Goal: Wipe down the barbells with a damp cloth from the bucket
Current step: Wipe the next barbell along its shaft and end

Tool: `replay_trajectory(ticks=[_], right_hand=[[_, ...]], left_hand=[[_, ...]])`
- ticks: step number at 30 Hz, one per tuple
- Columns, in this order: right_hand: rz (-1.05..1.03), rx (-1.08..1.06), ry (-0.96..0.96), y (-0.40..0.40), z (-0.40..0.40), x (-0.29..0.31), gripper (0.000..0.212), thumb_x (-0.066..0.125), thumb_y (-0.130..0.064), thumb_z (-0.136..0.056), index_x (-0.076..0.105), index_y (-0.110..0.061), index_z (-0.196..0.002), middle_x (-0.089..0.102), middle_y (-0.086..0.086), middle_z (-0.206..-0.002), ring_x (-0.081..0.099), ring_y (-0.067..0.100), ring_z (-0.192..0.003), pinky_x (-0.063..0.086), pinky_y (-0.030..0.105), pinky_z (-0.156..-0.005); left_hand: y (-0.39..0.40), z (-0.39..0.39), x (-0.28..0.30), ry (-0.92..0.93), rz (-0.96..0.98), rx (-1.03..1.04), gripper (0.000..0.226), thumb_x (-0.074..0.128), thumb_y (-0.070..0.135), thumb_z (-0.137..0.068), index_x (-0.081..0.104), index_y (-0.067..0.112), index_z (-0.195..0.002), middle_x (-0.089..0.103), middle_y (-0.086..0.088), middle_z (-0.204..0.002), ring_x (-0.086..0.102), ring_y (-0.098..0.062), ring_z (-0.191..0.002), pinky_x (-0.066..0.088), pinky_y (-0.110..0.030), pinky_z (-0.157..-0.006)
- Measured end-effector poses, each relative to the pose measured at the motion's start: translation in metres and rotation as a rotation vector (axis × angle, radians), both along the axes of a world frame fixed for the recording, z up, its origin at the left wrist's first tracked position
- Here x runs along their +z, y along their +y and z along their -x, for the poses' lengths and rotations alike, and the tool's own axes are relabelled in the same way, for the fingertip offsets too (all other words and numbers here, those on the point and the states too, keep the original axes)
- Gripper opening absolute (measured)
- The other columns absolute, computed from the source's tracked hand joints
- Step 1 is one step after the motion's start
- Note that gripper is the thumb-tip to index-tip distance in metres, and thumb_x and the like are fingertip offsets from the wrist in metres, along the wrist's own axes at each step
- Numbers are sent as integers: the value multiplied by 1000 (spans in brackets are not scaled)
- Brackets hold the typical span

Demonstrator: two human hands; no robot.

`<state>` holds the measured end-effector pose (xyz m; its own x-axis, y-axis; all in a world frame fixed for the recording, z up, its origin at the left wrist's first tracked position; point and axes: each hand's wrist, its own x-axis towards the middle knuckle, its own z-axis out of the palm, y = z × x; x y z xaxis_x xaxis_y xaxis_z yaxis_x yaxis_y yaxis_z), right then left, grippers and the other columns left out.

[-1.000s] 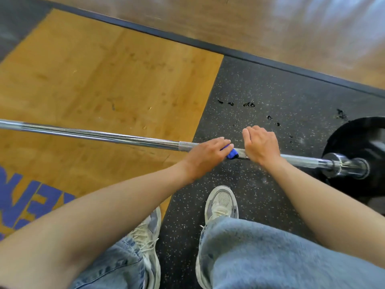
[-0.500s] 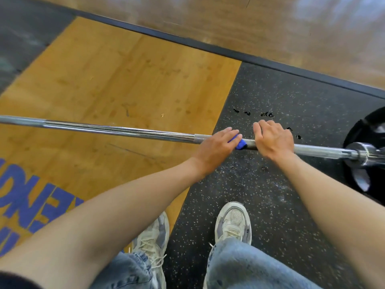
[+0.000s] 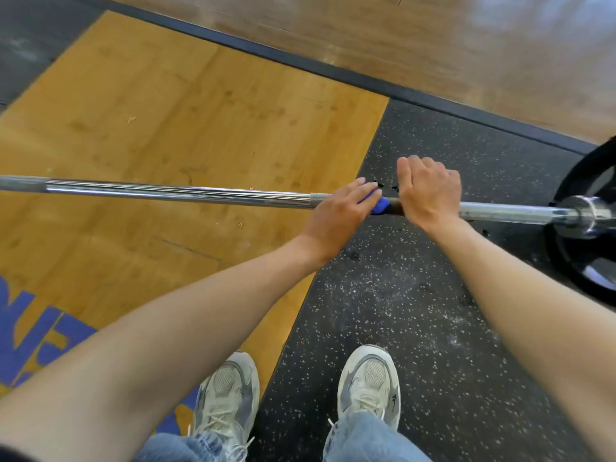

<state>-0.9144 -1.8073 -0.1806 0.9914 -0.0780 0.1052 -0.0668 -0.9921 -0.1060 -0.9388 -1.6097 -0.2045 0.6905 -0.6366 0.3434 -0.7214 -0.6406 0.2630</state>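
A steel barbell (image 3: pixel 173 192) runs across the view from the left edge to a black weight plate (image 3: pixel 586 228) on the right. My left hand (image 3: pixel 340 215) wraps a blue cloth (image 3: pixel 380 205) around the shaft; only a small piece of cloth shows past the fingers. Just right of it, my right hand (image 3: pixel 430 195) grips the bare shaft with fingers closed over it. A dark, wet-looking stretch of bar lies between the two hands. No bucket is in view.
The bar lies over a wooden platform (image 3: pixel 166 121) with blue lettering at lower left and a speckled black rubber mat (image 3: pixel 416 311). My two sneakers (image 3: pixel 366 381) stand just behind the bar. A black border strip and wood floor run beyond.
Both hands stay on the same stretch of bar, close together. The view has shifted as my head moved; the left hand's fingers look slightly more spread over the cloth.
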Motion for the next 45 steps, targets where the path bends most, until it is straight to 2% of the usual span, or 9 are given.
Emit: replay_trajectory(ticks=[8,11,14,17,21,26,33,38,45], right_hand=[[-29,-25,182,9,-32,-8,39,14,-37,-104,47,-21,-92,60,12,-104,48,32,-90,35,48,-84],[-34,-33,273,9,-47,-4,45,11,-41,-104,48,-20,-93,60,14,-110,52,35,-99,36,52,-89],[-74,-45,383,7,-67,1,50,9,-42,-105,50,-19,-88,63,15,-114,52,34,-98,35,51,-87],[-115,-55,448,7,-85,6,60,9,-47,-106,61,-18,-108,62,15,-128,55,35,-116,36,51,-96],[-132,-42,452,4,-108,8,62,8,-49,-107,61,-19,-120,59,14,-136,53,35,-123,36,50,-99],[-141,-13,385,2,-135,1,61,8,-53,-105,59,-18,-99,63,12,-119,55,34,-110,35,50,-89],[-160,-30,403,-1,-167,-4,72,5,-63,-102,62,-23,-118,61,11,-135,54,33,-124,35,51,-97],[-182,-66,398,1,-180,0,70,6,-57,-105,57,-18,-132,57,17,-138,51,36,-128,34,51,-101],[-122,-86,376,5,-184,-3,72,5,-60,-104,60,-17,-124,60,18,-133,54,37,-123,37,50,-98]], left_hand=[[75,-28,-2,-132,-77,23,52,65,-13,-88,60,1,-138,60,-16,-142,58,-37,-130,50,-44,-106],[62,-39,-5,-123,-79,47,48,66,-11,-88,62,0,-135,62,-16,-138,59,-37,-128,53,-45,-103],[31,-47,-5,-91,-53,26,43,46,-2,-94,62,-1,-134,62,-18,-138,58,-40,-129,54,-49,-101],[10,-55,-5,-66,-56,45,45,41,1,-94,62,-2,-133,61,-17,-139,57,-39,-131,53,-49,-103],[37,-74,-2,-118,-100,36,47,50,-5,-92,60,3,-137,59,-14,-143,56,-35,-132,51,-43,-104],[82,-98,-5,-143,-142,112,56,70,-11,-87,60,5,-140,59,-9,-144,56,-33,-133,58,-44,-96],[-8,-129,2,-263,-179,-104,45,58,-8,-89,63,-1,-133,63,-17,-138,60,-37,-128,50,-40,-105],[35,-142,6,-239,-224,-144,49,43,-7,-95,56,-1,-141,54,-18,-148,53,-38,-135,47,-43,-110],[35,-145,0,-211,-197,-105,50,56,-12,-90,58,-2,-139,56,-19,-146,53,-40,-134,54,-46,-102]])
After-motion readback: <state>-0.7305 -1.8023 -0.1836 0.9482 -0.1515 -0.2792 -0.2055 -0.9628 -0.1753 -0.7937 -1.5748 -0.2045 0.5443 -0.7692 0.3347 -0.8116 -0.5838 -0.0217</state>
